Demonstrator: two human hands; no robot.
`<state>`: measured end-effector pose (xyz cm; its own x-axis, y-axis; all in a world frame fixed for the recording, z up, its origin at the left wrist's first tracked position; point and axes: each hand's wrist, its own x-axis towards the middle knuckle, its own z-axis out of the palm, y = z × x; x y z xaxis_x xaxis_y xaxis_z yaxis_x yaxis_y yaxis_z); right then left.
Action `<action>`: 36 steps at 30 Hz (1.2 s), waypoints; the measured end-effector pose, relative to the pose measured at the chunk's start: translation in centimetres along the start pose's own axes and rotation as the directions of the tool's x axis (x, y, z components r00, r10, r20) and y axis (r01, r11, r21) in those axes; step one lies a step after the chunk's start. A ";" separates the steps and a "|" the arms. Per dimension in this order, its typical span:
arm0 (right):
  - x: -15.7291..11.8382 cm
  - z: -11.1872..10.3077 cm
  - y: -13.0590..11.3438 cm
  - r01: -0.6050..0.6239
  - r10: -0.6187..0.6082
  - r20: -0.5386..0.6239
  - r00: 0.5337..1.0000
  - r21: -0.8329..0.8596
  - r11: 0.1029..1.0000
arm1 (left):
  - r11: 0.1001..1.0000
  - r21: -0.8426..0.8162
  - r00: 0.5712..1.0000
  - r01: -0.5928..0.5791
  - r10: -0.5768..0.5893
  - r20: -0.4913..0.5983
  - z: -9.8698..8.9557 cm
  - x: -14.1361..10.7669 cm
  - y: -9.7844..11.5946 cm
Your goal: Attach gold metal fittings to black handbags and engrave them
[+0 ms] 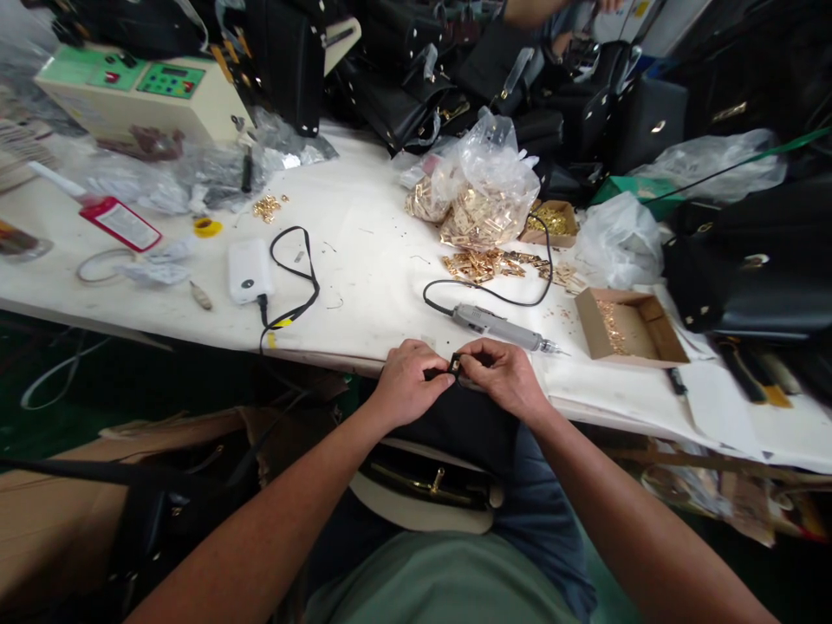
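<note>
A black handbag (pixel 474 433) rests on the lap against the table edge, its opening with a beige rim (pixel 416 518) and a gold turn-lock post (pixel 438 479) facing me. At its far side, a small black strap tab (pixel 454 365) with a gold metal piece on it is pinched between both hands. My left hand (pixel 412 386) grips the tab from the left with thumb and fingers. My right hand (pixel 502 374) closes on it from the right, fingertips by the gold piece. A grey electric screwdriver (pixel 497 328) lies just beyond the right hand, its bit pointing right.
Behind the screwdriver are loose gold fittings (pixel 477 265) and a plastic bag of fittings (pixel 487 195). A cardboard box (pixel 633 334) with small screws is at right. A white power unit (pixel 251 271), red bottle (pixel 123 224) and control box (pixel 149 100) stand left. Black bags (pixel 403 87) crowd the back.
</note>
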<state>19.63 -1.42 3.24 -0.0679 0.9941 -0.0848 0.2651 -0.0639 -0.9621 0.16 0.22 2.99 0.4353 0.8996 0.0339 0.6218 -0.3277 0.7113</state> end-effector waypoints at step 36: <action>-0.6 0.2 0.6 0.124 -0.115 0.060 0.992 -0.199 0.972 | 0.996 0.070 0.999 0.046 -0.048 0.025 0.3 0.1 0.4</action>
<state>19.62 -2.10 2.69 -0.1557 0.9877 0.0105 0.4409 0.0790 -0.8941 0.69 0.09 3.05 0.4210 0.9069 -0.0181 0.6852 -0.3049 0.6615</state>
